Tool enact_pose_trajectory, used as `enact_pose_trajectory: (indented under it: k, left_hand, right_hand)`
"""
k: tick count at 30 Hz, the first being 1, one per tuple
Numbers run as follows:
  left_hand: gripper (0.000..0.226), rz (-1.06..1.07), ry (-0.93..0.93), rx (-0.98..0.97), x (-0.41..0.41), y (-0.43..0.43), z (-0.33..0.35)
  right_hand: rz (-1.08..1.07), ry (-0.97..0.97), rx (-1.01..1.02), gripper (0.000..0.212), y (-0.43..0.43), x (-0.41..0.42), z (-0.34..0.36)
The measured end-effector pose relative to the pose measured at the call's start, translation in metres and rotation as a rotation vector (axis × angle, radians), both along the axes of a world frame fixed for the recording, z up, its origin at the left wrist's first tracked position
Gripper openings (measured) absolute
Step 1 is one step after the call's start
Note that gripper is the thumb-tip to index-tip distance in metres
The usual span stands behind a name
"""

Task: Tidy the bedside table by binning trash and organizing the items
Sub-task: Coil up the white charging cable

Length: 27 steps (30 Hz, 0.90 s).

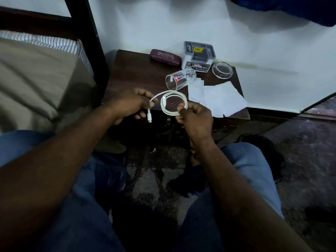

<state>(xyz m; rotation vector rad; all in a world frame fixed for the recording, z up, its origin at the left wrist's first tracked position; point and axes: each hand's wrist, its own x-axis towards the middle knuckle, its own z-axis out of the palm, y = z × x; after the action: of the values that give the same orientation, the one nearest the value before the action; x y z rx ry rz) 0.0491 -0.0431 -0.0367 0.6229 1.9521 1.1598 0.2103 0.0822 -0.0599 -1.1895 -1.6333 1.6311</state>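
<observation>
Found one white cable (185,101) in the air over the near edge of the bedside table (131,73), not resting on it. Wound into a loop of a few turns, judged for compact storage. Gripped at the loop's lower right by the right hand (195,118), fingers and thumb closed on the turns, probably to stop them springing apart. Pinched at the loose tail by the left hand (130,104), likely to feed the last length round. Counted two plugs: one hanging below the left fingers, one lying inside the loop.

On the table, counted one drinking glass (179,79), lying on its side and so judged not yet put right. Counted one maroon glasses case (165,57), closed, at the back. Counted one grey and white organiser (199,56) against the wall, a likely home for the cable. Counted one clear glass dish (222,70), upright at the back right corner. Noted several white paper sheets (220,99) overlapping at the right front and overhanging the edge; could not fix the exact number. Judged these trash for binning. Saw no bin.
</observation>
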Motion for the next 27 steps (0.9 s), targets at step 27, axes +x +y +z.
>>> enact_pose_trajectory:
  k: [27]
  left_hand:
    - [0.016, 0.153, 0.443, 0.235, 0.016, 0.015, -0.018]
  right_hand:
    - [0.160, 0.003, 0.020, 0.010, -0.006, -0.002, -0.005]
